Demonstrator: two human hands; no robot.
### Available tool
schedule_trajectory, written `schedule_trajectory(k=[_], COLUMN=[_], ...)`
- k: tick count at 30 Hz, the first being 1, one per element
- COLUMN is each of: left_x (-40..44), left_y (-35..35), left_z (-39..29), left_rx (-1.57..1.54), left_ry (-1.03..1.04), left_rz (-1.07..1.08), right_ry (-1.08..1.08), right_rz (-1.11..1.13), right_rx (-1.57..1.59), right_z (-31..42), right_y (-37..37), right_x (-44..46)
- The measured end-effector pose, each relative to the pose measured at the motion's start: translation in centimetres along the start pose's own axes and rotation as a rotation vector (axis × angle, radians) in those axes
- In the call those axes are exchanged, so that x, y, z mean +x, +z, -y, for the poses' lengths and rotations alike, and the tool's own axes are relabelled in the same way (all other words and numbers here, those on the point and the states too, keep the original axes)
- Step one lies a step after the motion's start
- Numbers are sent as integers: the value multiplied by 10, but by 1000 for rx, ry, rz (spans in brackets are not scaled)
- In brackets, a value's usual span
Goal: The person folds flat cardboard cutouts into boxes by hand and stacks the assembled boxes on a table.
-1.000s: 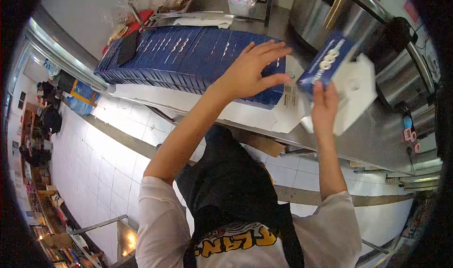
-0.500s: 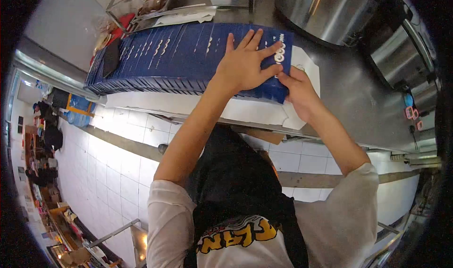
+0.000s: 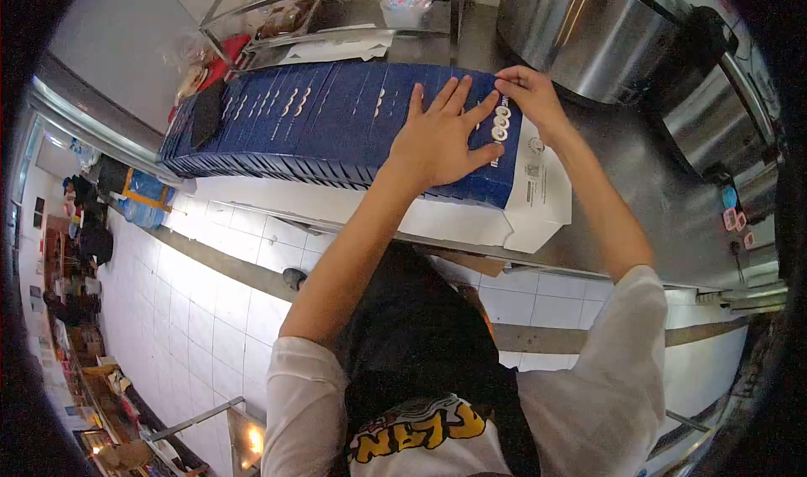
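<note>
A long row of dark blue folded cartons [image 3: 345, 120], printed with white lettering and circles, lies packed edge to edge on the counter. My left hand [image 3: 437, 141] rests flat on the right part of the row, fingers spread and holding nothing. At the far right corner of the end carton [image 3: 501, 162], my right hand [image 3: 538, 103] pinches the edge between thumb and fingers. Beneath the cartons lies a white cardboard sheet [image 3: 538, 216] with small print on its right side. A dark flat piece [image 3: 208, 114] stands across the row near its left end.
Large steel pots [image 3: 605, 31] stand at the back right of the metal counter [image 3: 626, 191]. Behind the row is a metal rack [image 3: 336, 31] with a plastic bag [image 3: 406, 6]. Small pink-framed items [image 3: 733, 219] hang at the right. White floor tiles [image 3: 218, 300] lie below.
My right hand has moved from the near side of the end carton to its far corner. My left hand stays spread on the row. The whole view has shifted slightly.
</note>
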State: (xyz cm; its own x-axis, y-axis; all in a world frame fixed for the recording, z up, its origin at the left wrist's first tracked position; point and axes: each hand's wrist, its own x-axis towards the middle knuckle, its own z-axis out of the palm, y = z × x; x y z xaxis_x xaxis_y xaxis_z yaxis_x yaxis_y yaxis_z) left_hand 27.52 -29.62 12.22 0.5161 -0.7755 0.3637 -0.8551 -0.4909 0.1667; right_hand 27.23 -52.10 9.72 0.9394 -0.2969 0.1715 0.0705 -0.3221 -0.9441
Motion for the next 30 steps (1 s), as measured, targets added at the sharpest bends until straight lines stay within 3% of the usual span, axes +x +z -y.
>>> schedule_trajectory(k=[10, 12, 13, 14, 15, 16, 17, 19, 20, 21, 23, 25, 30], left_x=[0, -3, -4, -4, -6, -7, -1, 1, 1, 1, 2, 7, 2], left_y=[5, 4, -7, 11, -7, -5, 15, 19, 16, 13, 15, 33, 23], left_z=[-2, -2, -6, -4, -5, -5, -1, 5, 4, 8, 9, 8, 6], left_rx=[-60, -114, -185, -199, -270, -292, -254, -265, -328, -313, -320, -322, -331], left_ry=[7, 25, 18, 8, -7, -19, 35, -2, 8, -17, 10, -25, 9], left_rz=[-44, -81, -20, -174, -79, -154, -242, -90, -47, -68, -16, -126, -39], right_ry=[138, -45, -36, 71, 99, 131, 74, 242, 485, 503, 418, 373, 328], right_rz=[172, 214, 220, 88, 104, 164, 185, 362, 212, 173, 178, 177, 167], right_rx=[64, 48, 49, 67, 155, 356, 256, 632, 690, 690, 660, 636, 619], right_z=[10, -7, -14, 13, -20, -37, -22, -51, -70, -82, -87, -87, -93], right_y=[-1, -5, -8, 5, -7, -13, -16, -32, -39, -40, -30, -18, -6], right_x=[6, 7, 3, -13, 2, 18, 6, 12, 11, 10, 14, 18, 18])
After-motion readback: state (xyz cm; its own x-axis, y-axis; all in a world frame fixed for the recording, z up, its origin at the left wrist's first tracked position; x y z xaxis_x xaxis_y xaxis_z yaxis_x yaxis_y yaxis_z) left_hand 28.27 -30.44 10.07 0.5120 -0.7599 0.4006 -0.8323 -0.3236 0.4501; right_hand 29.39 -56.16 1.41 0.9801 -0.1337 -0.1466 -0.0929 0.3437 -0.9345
